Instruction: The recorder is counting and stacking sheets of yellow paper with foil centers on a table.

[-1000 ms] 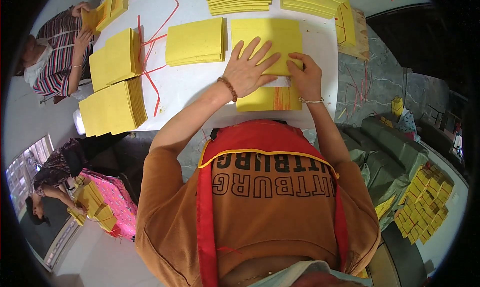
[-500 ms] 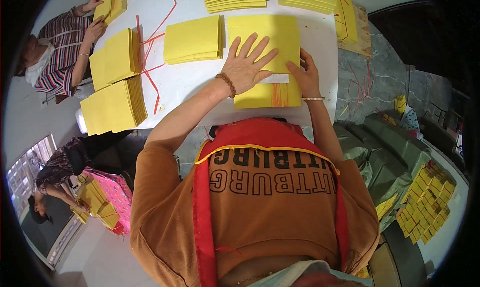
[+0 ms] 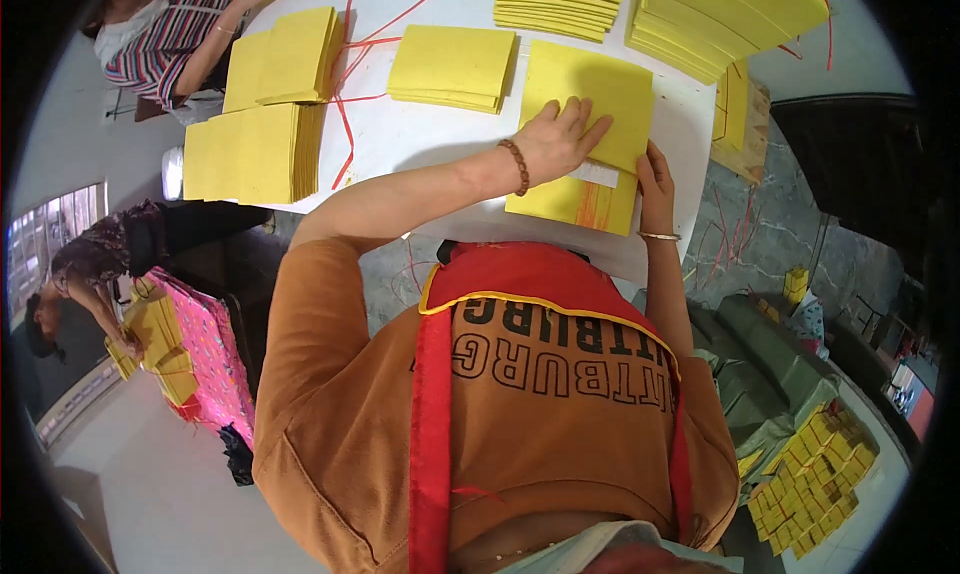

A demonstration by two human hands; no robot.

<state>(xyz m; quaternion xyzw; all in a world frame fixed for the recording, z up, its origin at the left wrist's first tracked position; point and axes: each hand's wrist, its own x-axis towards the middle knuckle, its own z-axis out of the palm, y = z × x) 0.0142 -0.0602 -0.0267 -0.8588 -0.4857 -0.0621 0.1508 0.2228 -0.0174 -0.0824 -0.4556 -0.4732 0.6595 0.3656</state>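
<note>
On the white table (image 3: 365, 159) in front of me lies a yellow paper sheet (image 3: 600, 79), its near edge over another yellow sheet with orange-red streaks (image 3: 560, 206). Between them shows a white strip (image 3: 597, 173). My left hand (image 3: 560, 142), a beaded bracelet at its wrist, rests on the upper sheet with fingers slightly bent and apart. Along the right edge of the sheets stands my right hand (image 3: 656, 189), with a bangle, its fingers extended and touching the edge. How thick the papers under my hands are is hard to tell.
Yellow paper stacks stand on the table: a small one (image 3: 452, 67), left ones (image 3: 250, 154) and far ones (image 3: 720, 19). Red ties (image 3: 347, 124) lie between them. One co-worker (image 3: 165, 49) sits far left; another (image 3: 100, 259) bends over yellow bundles. Green sacks (image 3: 765, 349) are at right.
My left hand has drawn its spread fingers in, bending them on the sheet. My right hand has shifted slightly along the edge. The whole view has moved, so the table appears farther right.
</note>
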